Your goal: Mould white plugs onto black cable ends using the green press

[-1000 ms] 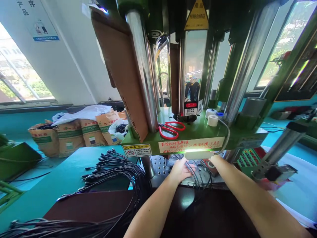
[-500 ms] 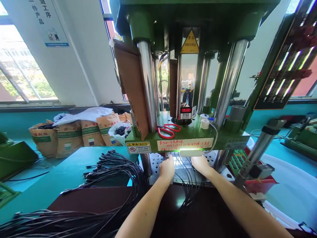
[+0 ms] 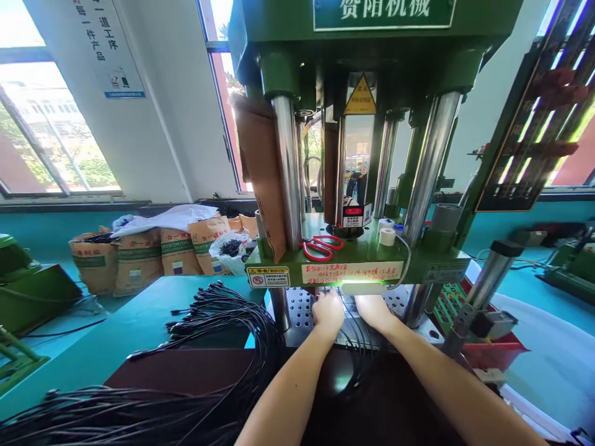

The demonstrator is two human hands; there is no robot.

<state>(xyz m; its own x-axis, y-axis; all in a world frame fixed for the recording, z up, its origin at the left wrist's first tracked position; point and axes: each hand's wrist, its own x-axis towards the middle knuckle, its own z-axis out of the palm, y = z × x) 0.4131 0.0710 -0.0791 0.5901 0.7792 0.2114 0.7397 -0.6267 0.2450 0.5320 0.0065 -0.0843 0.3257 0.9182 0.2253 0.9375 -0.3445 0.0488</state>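
Observation:
Both hands reach under the plate of a green press [image 3: 288,272]. My left hand [image 3: 329,313] is closed, its fingers curled over the metal bed, and what they pinch is too small to make out. Close to its right, my right hand [image 3: 373,311] has its fingers hidden behind the lit white lamp [image 3: 364,288]. Between the hands, several thin black cables [image 3: 357,356] run out of the press toward me and droop onto the dark tabletop. The perforated metal bed [image 3: 300,310] shows left of my left hand.
Red-handled scissors [image 3: 324,246] and a white roll [image 3: 387,236] lie on the press plate. Bundles of black cables [image 3: 223,316] cover the left side of the table. Paper sacks [image 3: 139,257] stand behind. A red bin [image 3: 495,356] sits at right, beside a metal post [image 3: 488,279].
My left hand has moved right, closer to my right hand, and its fingers have curled further under the plate. The camera view has tilted up slightly.

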